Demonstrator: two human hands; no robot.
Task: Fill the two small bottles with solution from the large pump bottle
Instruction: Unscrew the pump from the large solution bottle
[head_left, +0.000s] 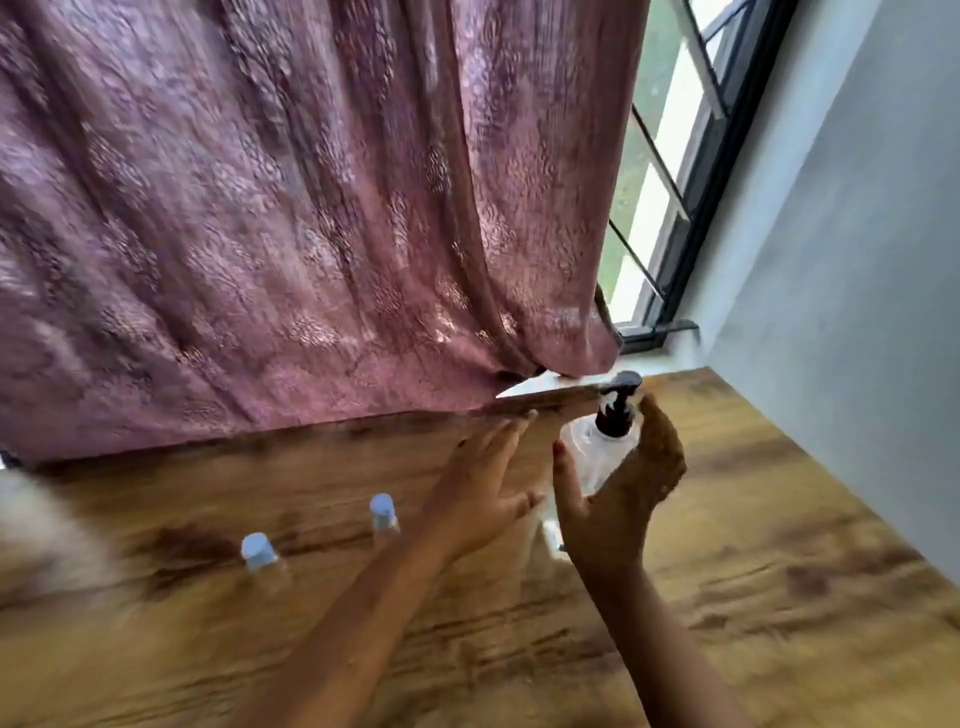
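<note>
My right hand (623, 483) is cupping the large clear plastic black-pump bottle (597, 460) at 1 o'clock, can't tell if gripped, blurry; left hand (483, 488) is hovering wide-spread at its 9. Likely heavy, slick: taking the waist.

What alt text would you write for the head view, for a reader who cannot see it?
A right hand curls round a pump bottle on a wooden table, the left hand open beside it. Two small capped bottles stand further left.
</note>
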